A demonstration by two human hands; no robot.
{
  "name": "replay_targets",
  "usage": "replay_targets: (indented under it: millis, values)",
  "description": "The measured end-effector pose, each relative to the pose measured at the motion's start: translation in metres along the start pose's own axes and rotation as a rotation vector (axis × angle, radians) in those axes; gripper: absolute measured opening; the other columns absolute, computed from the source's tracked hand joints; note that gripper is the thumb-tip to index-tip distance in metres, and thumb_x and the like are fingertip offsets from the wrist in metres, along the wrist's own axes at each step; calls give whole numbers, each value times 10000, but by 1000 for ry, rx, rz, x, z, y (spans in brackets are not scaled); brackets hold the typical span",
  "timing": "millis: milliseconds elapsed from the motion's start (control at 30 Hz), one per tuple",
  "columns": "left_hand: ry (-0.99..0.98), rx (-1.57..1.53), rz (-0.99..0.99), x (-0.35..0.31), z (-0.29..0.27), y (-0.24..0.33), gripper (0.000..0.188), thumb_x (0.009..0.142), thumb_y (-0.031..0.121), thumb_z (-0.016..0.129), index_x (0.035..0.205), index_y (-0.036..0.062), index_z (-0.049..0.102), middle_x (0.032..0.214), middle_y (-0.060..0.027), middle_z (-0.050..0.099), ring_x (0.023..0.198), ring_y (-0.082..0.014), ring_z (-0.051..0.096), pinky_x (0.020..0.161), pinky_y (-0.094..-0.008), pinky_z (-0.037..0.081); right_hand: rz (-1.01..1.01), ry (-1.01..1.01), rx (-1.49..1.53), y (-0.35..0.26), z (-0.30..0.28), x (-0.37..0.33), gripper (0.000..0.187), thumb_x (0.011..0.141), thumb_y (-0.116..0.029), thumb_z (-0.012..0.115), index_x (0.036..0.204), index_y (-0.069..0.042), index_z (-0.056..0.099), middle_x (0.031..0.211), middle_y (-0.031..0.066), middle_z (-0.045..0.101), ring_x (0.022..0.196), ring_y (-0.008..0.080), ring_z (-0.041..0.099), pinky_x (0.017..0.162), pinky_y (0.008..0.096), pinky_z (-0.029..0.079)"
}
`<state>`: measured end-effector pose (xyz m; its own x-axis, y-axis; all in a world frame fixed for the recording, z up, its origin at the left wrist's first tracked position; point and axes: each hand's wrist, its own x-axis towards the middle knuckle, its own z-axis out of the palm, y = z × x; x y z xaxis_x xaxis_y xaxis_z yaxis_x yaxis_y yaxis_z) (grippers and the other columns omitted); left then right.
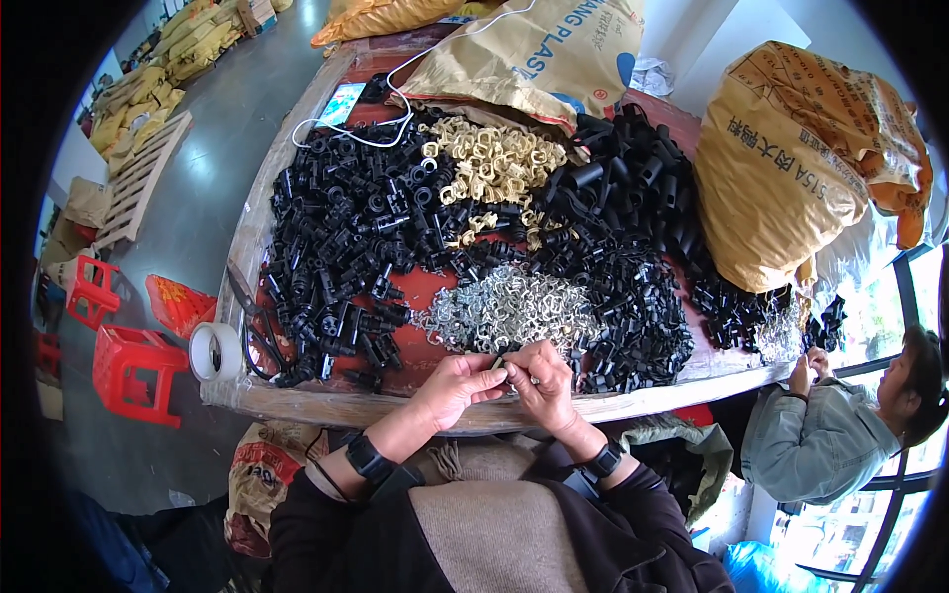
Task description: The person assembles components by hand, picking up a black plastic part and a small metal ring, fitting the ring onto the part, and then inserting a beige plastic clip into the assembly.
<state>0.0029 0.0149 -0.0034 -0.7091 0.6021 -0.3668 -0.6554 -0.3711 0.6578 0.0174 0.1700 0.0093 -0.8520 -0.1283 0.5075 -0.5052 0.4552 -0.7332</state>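
Observation:
My left hand [457,389] and my right hand [545,387] meet at the table's near edge, fingers closed. Between their fingertips is a small dark piece [502,364], mostly hidden; it looks like one of the black plastic parts. Just beyond my hands lies a heap of small silver metal clips [509,306]. Small black clip-like parts [643,326] are piled to its right. Larger black plastic fittings [336,227] spread across the left side of the table. Farther back sits a mound of gold-coloured metal clips [499,158], with black tubular parts [647,168] to its right.
Scissors [255,316] and a tape roll [215,352] lie at the table's left corner. A phone [341,104] with a white cable rests at the back left. A woven sack [766,188] stands right. Another person [830,425] works at the right. Red stools [138,371] stand left.

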Motion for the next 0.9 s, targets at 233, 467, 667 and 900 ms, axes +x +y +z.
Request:
replay_targets:
  millis: [233, 467, 667, 900]
  values:
    - [-19, -52, -6, 3, 0, 0, 180, 800, 155, 553, 932, 34, 562, 852, -20, 576, 738, -95, 556, 678, -214, 459, 17, -26, 2, 5, -2, 1, 140, 696, 11, 600, 828, -29, 575, 685, 66, 509, 580, 185, 499, 517, 272, 413]
    - [66, 26, 104, 4, -14, 12, 181, 806, 108, 521, 937, -15, 542, 803, -78, 594, 671, -134, 577, 617, -226, 481, 74, 56, -277, 42, -55, 68, 95, 702, -9, 577, 797, -14, 570, 675, 76, 535, 576, 178, 513, 519, 262, 419]
    - [55, 31, 133, 6, -20, 15, 181, 802, 104, 522, 932, -22, 541, 810, -85, 593, 669, -139, 579, 610, -235, 486, 172, 168, -563, 158, -95, 128, 166, 714, -131, 574, 850, -37, 579, 728, 113, 559, 665, 240, 558, 606, 305, 444]
    - [101, -45, 81, -2, -24, 12, 178, 801, 81, 519, 963, 10, 503, 822, -102, 583, 711, -170, 590, 628, -257, 500, 606, 60, -859, 209, -95, 152, 332, 688, -233, 582, 933, -15, 532, 882, 173, 565, 840, 298, 545, 730, 363, 440]
